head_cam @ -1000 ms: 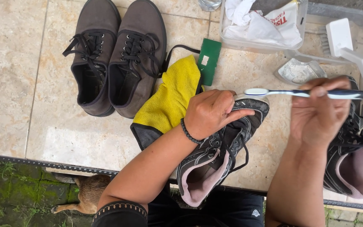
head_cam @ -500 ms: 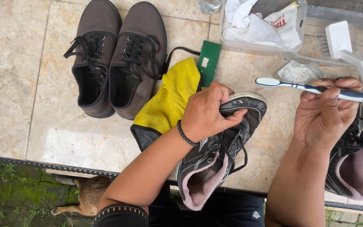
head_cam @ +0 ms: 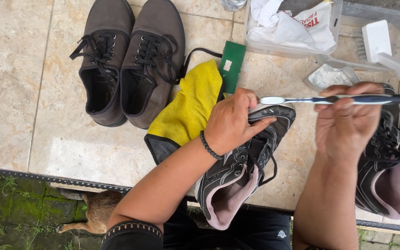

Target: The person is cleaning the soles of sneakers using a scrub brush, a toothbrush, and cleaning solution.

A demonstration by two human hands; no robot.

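My left hand (head_cam: 234, 121) grips the toe end of a black running shoe (head_cam: 237, 173) with a pink lining, holding it over the tiled floor. My right hand (head_cam: 348, 125) holds a blue toothbrush (head_cam: 339, 99) level, its white head pointing left just above the shoe's toe. A second black shoe (head_cam: 385, 176) of the same kind lies under my right hand. A yellow cloth (head_cam: 188, 106) with a dark edge lies left of the held shoe.
A pair of brown lace-up shoes (head_cam: 126, 60) stands at the upper left. A clear tub (head_cam: 292, 28) holds white plastic bags; a white scrub brush (head_cam: 390, 55) lies in another tray. A green card (head_cam: 231, 65) lies by the cloth. A cat (head_cam: 96, 210) sits below the ledge.
My right hand has swung the toothbrush back and forth over the shoe's toe. My left hand has shifted its grip on the toe and turned the shoe slightly.
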